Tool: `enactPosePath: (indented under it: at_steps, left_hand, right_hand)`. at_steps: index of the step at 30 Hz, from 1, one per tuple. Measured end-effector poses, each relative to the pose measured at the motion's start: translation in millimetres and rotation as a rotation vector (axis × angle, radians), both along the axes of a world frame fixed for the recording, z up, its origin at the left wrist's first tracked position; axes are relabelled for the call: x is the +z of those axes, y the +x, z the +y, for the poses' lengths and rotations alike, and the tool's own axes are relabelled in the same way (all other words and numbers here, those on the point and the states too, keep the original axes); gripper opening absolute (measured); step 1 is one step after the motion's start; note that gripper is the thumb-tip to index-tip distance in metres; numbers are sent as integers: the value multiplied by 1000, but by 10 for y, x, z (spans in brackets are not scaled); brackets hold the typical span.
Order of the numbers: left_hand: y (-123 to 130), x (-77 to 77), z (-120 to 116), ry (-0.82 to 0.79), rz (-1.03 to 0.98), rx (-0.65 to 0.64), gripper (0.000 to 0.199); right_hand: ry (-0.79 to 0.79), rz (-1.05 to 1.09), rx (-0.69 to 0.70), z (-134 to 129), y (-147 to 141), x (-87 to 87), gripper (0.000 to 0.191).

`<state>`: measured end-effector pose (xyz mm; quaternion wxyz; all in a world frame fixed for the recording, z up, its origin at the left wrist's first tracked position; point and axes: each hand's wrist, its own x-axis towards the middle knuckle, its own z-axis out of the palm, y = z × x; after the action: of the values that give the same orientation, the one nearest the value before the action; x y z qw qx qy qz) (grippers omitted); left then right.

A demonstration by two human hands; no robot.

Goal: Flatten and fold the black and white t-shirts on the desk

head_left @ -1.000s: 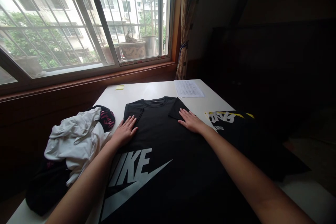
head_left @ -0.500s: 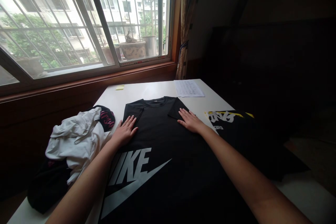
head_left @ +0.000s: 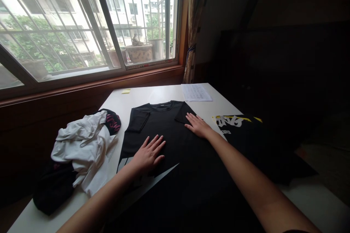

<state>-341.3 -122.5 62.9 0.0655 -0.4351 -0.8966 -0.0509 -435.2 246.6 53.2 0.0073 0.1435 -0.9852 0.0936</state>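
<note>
A black T-shirt point(head_left: 169, 145) with a large pale print lies spread on the white table, its collar toward the far side. Both short sleeves are folded inward over the body. My left hand point(head_left: 149, 153) rests flat on the chest just above the print, fingers spread; my forearm covers most of the lettering. On the right sleeve, near the shirt's edge, my right hand point(head_left: 197, 124) lies flat with fingers stretched out. Neither hand grips anything. The lower part of the shirt fades into shadow.
Crumpled white cloth point(head_left: 82, 142) and black clothing point(head_left: 51, 189) are heaped at the left. Another black garment point(head_left: 232, 125) with grey and yellow print hangs over the right edge. A paper sheet point(head_left: 197, 92) and a yellow note point(head_left: 125, 91) lie on the table's point(head_left: 153, 93) far end.
My left hand has slid from the left sleeve toward me and to the right, onto the chest above the print. My right hand stays in place on the right sleeve.
</note>
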Motion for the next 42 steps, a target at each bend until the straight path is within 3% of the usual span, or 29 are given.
enactPosePath:
  at_steps: [5,14,22,26,29,33,42]
  left_hand:
    - [315,67,-112,-47,-1,-7,66]
    - [1104,104,-475,-72,111,-8,71]
    - [1592,258,-797,-20,143,103,72]
    - [1716,271,-1045,154,86,296,71]
    - [1834,231,-1170,278,74,444,69]
    - [2008,188,-1200,386,6,518,71]
    - [2144,103,-1248,611,-128,599,66]
  right_hand:
    - [-3,-5,-6,0,2,1,80]
    - [25,37,-10,-11,1,-28,77]
    - [36,76,-15,-34,28,3,72]
    - [12,225,5,-85,140,75,67]
    - [-8,303,59,-119,342,132,63]
    - [-2,193,76,-47,799,159,65]
    - [-196,94,-106,570,2045,-16,50]
